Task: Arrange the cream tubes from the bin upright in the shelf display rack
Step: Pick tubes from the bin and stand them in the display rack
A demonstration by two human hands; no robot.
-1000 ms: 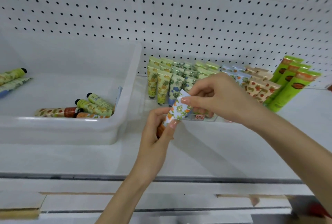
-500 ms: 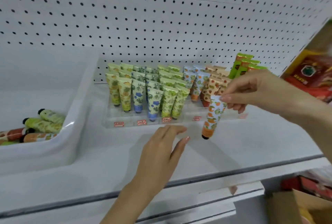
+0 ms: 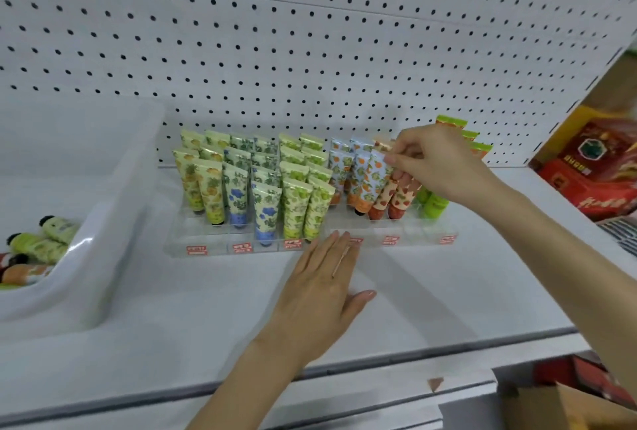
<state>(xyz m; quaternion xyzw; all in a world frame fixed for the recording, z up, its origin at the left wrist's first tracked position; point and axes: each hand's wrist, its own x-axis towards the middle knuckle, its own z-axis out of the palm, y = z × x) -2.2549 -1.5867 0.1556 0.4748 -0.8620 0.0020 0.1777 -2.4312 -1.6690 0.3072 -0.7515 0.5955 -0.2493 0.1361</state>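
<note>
A clear acrylic display rack (image 3: 418, 235) on the white shelf holds several rows of cream tubes standing cap-down. My right hand (image 3: 437, 162) pinches the top edge of an orange-and-blue patterned tube (image 3: 370, 183), which stands cap-down in the rack among matching tubes, beside the strawberry-patterned ones. My left hand (image 3: 319, 288) lies flat with straight fingers on the shelf, fingertips touching the rack's front edge. At the far left a translucent white bin (image 3: 113, 222) holds several loose tubes (image 3: 44, 240) lying on their sides.
A white pegboard wall (image 3: 310, 50) rises behind the rack. Red boxed goods (image 3: 593, 171) sit on the neighbouring shelf to the right. A cardboard box (image 3: 565, 405) shows at the lower right, below the shelf's front edge (image 3: 379, 364).
My right hand carried the orange-and-blue tube from in front of the rack into it. My left hand let go of the tube and moved flat against the rack's front edge.
</note>
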